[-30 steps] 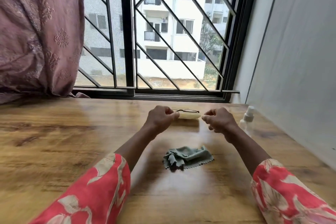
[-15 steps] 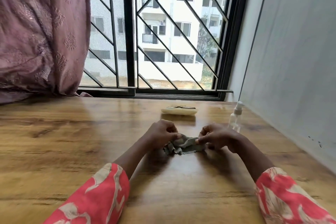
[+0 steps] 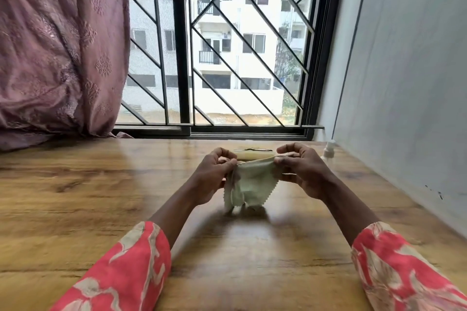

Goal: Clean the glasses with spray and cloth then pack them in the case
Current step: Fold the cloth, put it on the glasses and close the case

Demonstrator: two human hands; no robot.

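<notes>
cloth (image 3: 249, 184) stretched between both hands — left hand (image 3: 214, 174), right hand (image 3: 300, 171)

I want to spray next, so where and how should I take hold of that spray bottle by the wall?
Grip the spray bottle around its clear body, just below the white nozzle, with the right hand. It stands upright at the table's right edge, close to the wall, so come from its left, the open table side. Both hands now hold the cloth, so free the right one first.
</notes>
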